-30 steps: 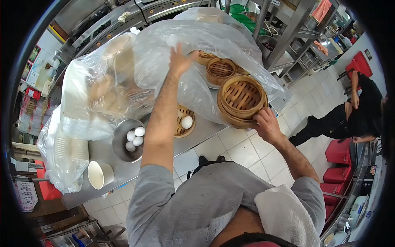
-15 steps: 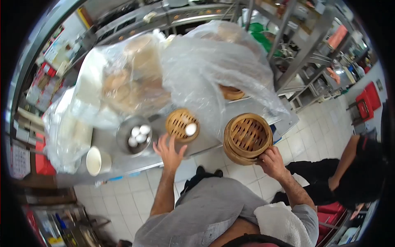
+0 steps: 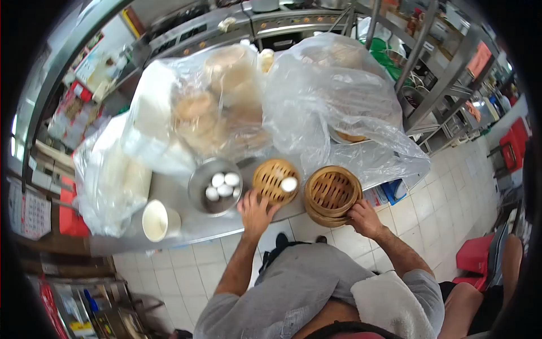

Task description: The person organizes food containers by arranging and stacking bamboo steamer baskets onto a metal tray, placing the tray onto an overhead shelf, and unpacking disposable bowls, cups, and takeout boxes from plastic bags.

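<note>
L hand (image 3: 257, 213) & R hand (image 3: 366, 219), two steamer spots
L's part open, fingers spread at the near-left rim of the single bamboo steamer (image 3: 267, 179) — can't tell if it's got a grip. Egg (image 3: 289, 185) sits right of center in it. R has fingers closed on the near-right rim of the stacked bamboo steamers (image 3: 331, 191), just beside, btw.

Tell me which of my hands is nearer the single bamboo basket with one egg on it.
Your left. The left hand is at the near left edge of the basket; the right hand is farther off, gripping the right side of the steamer stack.
</note>
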The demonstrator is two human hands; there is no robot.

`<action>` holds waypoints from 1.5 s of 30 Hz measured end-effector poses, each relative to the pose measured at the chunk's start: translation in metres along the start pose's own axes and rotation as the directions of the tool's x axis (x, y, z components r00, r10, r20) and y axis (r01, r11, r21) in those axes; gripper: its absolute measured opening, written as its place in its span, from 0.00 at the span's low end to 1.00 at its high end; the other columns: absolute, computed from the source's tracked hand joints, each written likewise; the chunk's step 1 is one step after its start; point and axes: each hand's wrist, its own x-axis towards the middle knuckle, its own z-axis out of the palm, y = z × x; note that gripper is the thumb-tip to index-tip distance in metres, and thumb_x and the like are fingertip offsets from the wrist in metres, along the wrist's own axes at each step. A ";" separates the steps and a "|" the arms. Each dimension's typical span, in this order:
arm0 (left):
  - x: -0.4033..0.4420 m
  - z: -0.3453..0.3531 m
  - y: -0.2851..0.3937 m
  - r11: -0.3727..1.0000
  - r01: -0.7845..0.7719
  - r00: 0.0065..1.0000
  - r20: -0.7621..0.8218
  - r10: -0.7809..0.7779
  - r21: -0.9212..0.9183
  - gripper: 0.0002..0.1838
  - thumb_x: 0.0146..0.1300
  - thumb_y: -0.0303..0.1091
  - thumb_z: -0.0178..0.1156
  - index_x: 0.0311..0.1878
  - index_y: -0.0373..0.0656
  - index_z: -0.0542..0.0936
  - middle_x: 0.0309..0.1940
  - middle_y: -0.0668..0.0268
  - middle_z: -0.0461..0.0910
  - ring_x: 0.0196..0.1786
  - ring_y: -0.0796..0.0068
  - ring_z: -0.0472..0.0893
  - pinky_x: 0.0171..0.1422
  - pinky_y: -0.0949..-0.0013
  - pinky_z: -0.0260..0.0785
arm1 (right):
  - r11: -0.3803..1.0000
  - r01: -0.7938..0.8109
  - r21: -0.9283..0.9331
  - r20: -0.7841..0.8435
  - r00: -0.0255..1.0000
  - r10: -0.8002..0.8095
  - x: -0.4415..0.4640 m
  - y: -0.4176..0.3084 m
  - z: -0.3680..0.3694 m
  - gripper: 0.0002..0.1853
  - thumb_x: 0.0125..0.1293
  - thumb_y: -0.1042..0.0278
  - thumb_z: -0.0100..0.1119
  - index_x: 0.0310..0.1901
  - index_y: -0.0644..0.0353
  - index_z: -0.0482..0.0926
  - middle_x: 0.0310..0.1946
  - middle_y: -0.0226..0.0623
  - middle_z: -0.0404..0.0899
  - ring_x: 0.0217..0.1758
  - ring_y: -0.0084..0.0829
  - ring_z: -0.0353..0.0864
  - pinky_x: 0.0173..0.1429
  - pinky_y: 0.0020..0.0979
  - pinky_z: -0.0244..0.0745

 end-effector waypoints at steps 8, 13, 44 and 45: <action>-0.024 -0.022 -0.051 0.990 0.096 0.993 -0.080 -0.088 0.104 0.23 0.48 0.53 0.67 0.45 0.53 0.75 0.54 0.66 0.66 0.60 0.62 0.63 0.55 0.47 0.46 | 0.999 0.054 -0.001 -0.114 0.992 -0.053 0.069 -0.010 0.046 0.17 0.44 0.70 0.65 0.38 0.56 0.73 0.35 0.32 0.68 0.47 0.37 0.67 0.48 0.38 0.64; -0.032 -0.018 -0.062 0.984 0.135 0.982 -0.145 -0.117 0.118 0.26 0.48 0.50 0.68 0.51 0.54 0.75 0.55 0.62 0.66 0.59 0.59 0.63 0.57 0.44 0.46 | 0.994 0.064 -0.090 -0.124 0.989 -0.075 0.093 0.004 0.066 0.17 0.44 0.69 0.61 0.39 0.55 0.73 0.36 0.33 0.68 0.47 0.37 0.67 0.49 0.38 0.64; 0.087 -0.002 0.236 0.774 -0.276 0.944 -0.311 0.108 -0.570 0.20 0.58 0.31 0.61 0.52 0.33 0.72 0.53 0.53 0.65 0.57 0.57 0.65 0.61 0.55 0.58 | 0.458 -0.697 0.552 -0.224 0.406 0.886 -0.194 0.035 -0.005 0.10 0.54 0.70 0.63 0.38 0.61 0.75 0.34 0.41 0.72 0.37 0.39 0.76 0.43 0.36 0.73; 0.089 0.000 0.246 0.775 -0.274 0.945 -0.309 0.107 -0.570 0.20 0.58 0.31 0.61 0.52 0.33 0.72 0.53 0.53 0.65 0.57 0.57 0.65 0.61 0.55 0.58 | 0.456 -0.697 0.553 -0.221 0.406 0.887 -0.200 0.040 -0.008 0.10 0.54 0.70 0.63 0.38 0.61 0.75 0.34 0.41 0.72 0.37 0.39 0.76 0.43 0.36 0.73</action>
